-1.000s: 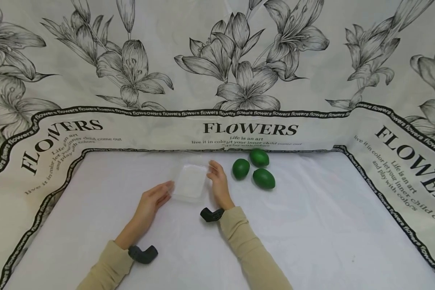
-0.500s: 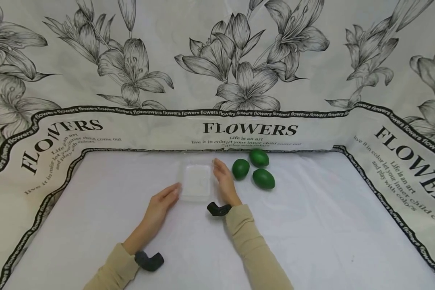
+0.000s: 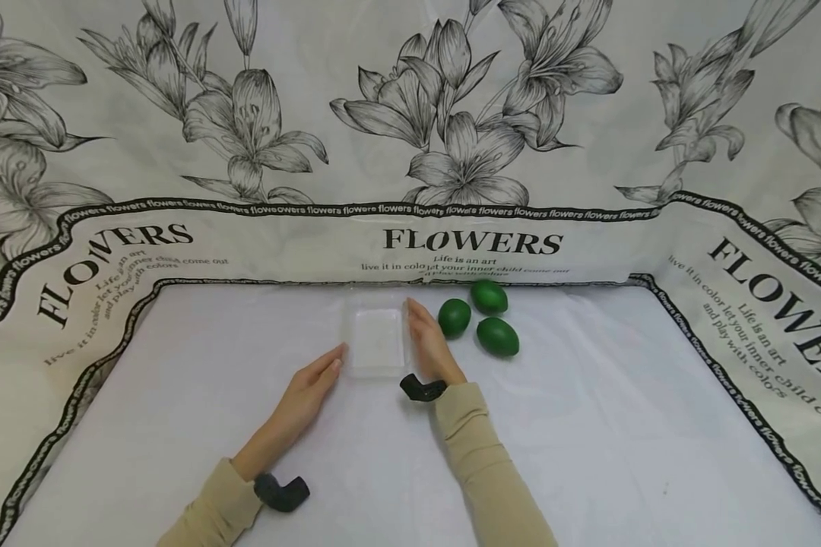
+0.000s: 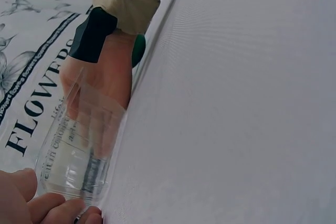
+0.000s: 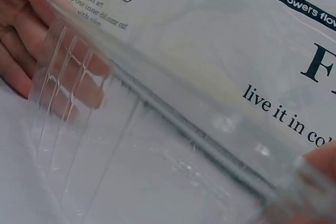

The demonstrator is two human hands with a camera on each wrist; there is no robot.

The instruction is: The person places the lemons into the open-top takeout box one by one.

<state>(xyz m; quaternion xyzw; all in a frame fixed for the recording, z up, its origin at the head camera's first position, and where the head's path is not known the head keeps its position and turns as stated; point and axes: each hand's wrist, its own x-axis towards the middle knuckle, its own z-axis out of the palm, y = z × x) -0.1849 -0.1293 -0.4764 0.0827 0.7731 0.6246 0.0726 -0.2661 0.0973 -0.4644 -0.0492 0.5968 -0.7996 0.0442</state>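
Note:
A clear plastic box (image 3: pixel 378 346) appears to rest on the white cloth near the back of the table, between both hands. My left hand (image 3: pixel 308 387) holds its left side, with fingertips at the wall. On the opposite side my right hand (image 3: pixel 432 340) holds the box, its fingers lying along the outside. Through the see-through wall (image 4: pixel 79 156) the right hand's fingers show in the left wrist view. In the right wrist view the left hand's fingers (image 5: pixel 84 85) show against the plastic, thumb near the rim. Both palms are partly hidden.
Three green limes (image 3: pixel 498 336) lie in a cluster just right of the right hand. Behind the table stands a flower-printed cloth (image 3: pixel 472 243) with black lettering. The white cloth (image 3: pixel 588 441) covers the table to both sides.
Both hands have shifted right with the box, which has gone from tilted to level and straight. The right hand is now closer to the limes, which have not moved.

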